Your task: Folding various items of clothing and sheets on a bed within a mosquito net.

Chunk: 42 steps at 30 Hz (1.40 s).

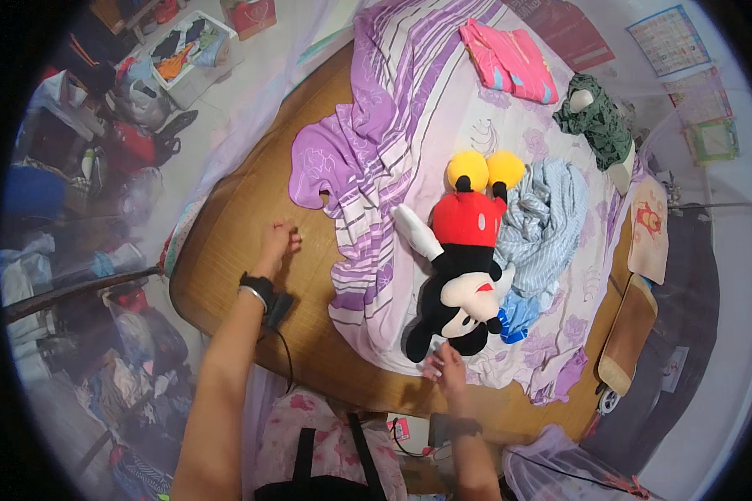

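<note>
A large plush mouse toy (pixel 468 225) lies on its back on the bed, its yellow feet pointing away and its black-eared head nearest me. My right hand (pixel 448 367) is just at the near side of its head, fingers a little bent and apart; whether they touch the ear I cannot tell. Out over the bare bamboo mat (pixel 251 196) to the left, my left hand (pixel 281 240) hovers with loosely curled fingers and nothing in it. Purple striped bedding (pixel 368 159) lies rumpled between that hand and the toy. Close on the toy's right is a crumpled blue-striped cloth (pixel 543 209).
A folded pink cloth (pixel 510 63) and a dark green garment (pixel 595 121) lie at the far side. On the right edge stands a brown mat-like panel (pixel 628 334). Sheer netting surrounds the bed, with clothes piles and a white bin (pixel 190 54) beyond it at left.
</note>
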Each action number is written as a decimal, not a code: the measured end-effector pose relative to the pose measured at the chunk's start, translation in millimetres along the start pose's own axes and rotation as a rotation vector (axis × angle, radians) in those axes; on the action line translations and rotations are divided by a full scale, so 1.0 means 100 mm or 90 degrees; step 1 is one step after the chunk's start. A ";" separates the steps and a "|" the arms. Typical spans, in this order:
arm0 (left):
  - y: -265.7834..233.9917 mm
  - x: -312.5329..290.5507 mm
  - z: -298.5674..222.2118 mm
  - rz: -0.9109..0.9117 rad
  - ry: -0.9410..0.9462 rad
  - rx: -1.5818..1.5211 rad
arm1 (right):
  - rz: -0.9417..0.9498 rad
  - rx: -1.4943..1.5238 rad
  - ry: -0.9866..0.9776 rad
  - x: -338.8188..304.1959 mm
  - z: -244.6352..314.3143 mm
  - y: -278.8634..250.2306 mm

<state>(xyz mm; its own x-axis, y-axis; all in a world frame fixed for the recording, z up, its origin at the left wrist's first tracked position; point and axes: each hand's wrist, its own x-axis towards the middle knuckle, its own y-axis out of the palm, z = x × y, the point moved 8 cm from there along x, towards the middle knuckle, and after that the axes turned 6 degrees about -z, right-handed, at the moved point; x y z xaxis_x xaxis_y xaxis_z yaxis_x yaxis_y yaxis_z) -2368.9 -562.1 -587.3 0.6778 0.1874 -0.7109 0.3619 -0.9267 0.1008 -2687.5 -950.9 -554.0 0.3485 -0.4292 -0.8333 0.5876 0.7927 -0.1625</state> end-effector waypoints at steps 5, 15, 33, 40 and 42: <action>-0.04 0.58 0.04 0.000 -0.048 -0.185 | -0.034 -0.391 -0.116 -0.39 -0.37 0.46; 0.13 0.50 -0.40 0.145 -0.109 -0.420 | 0.061 -0.834 -0.275 -0.17 -0.57 0.93; -5.25 -1.88 -0.32 -0.605 0.333 0.934 | 0.349 -0.954 -0.547 -0.82 -1.58 0.16; -5.04 -1.12 0.24 -0.254 0.361 0.471 | 0.196 -0.553 -0.154 -0.66 -1.92 -0.44; -5.19 -1.24 0.27 -0.251 0.424 0.552 | 0.106 -0.475 -0.142 -0.55 -1.60 -0.29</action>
<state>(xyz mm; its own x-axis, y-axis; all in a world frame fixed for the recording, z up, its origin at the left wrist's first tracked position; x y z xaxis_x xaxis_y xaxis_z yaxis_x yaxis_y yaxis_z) -2658.5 -113.0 -570.4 0.9116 0.4075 -0.0541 0.2379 -0.6304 -0.7389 -2840.6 -880.9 -587.5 0.5732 -0.2930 -0.7653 -0.1017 0.9013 -0.4212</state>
